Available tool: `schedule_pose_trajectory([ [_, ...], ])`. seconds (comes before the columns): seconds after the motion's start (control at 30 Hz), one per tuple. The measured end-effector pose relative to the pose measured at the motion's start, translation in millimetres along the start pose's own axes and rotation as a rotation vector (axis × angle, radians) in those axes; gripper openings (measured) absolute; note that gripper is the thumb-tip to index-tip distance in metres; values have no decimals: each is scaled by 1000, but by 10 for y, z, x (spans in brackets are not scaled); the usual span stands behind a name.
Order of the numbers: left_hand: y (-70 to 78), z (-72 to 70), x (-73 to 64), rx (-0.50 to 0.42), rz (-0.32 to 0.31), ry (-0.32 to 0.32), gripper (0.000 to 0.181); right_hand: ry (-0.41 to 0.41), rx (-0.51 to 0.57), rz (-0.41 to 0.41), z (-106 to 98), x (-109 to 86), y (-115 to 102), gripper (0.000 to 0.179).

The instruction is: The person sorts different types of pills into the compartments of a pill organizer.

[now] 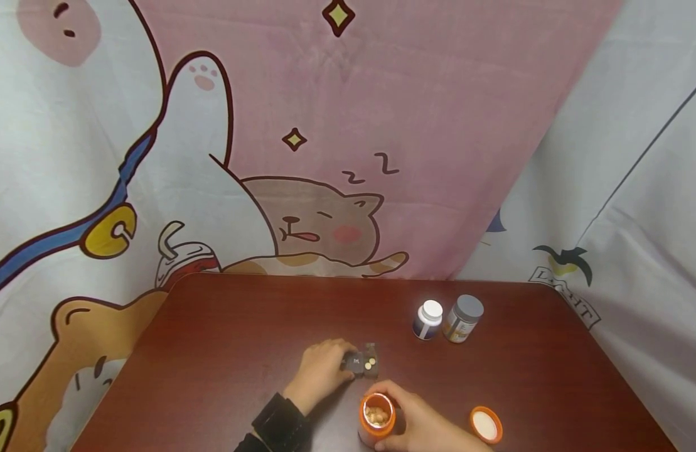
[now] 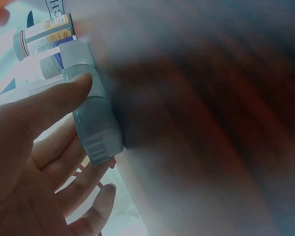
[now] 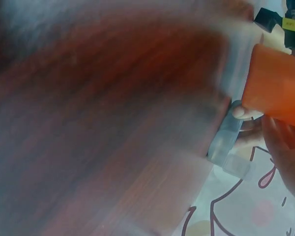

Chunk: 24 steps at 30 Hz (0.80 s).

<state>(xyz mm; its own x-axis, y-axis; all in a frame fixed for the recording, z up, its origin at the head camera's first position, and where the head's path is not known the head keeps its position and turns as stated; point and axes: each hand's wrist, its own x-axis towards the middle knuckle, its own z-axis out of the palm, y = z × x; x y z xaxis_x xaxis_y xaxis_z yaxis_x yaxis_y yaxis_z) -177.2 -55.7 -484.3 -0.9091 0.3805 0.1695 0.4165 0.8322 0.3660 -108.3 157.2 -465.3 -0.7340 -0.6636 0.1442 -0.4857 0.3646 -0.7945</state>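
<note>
A small dark translucent pill organizer (image 1: pixel 354 362) lies on the table, its right-end compartment open with a few pale tablets (image 1: pixel 370 363) inside. My left hand (image 1: pixel 321 371) holds its left end, the thumb and fingers on opposite sides in the left wrist view. Just nearer and to the right, my right hand (image 1: pixel 417 422) grips an orange bottle (image 3: pixel 278 86). That bottle is uncapped, and pale tan tablets (image 1: pixel 376 415) show through its mouth. Its orange cap (image 1: pixel 486 425) lies on the table right of my right hand, white inside facing up.
Farther back on the dark red-brown table (image 1: pixel 257 320) stand a white-capped bottle (image 1: pixel 427 320) and a grey-lidded jar (image 1: pixel 463 319), side by side. A cloth with cartoon animals (image 1: pixel 325 220) hangs behind the table. A black band (image 1: pixel 281 422) wraps the left wrist.
</note>
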Motion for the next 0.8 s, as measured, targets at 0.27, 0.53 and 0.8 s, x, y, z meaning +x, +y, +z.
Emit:
schedule_pose_trajectory([
  [0.27,27,8,-26,105,37,24,40,-94,34,27,47,6,39,59],
  [0.53,108,-2,-100,191,79,111,48,-129,-62,30,5,-36,56,76],
  [0.8,245,-201,-393,96,22,186,36,-170,-117,213,-204,-151,38,84],
])
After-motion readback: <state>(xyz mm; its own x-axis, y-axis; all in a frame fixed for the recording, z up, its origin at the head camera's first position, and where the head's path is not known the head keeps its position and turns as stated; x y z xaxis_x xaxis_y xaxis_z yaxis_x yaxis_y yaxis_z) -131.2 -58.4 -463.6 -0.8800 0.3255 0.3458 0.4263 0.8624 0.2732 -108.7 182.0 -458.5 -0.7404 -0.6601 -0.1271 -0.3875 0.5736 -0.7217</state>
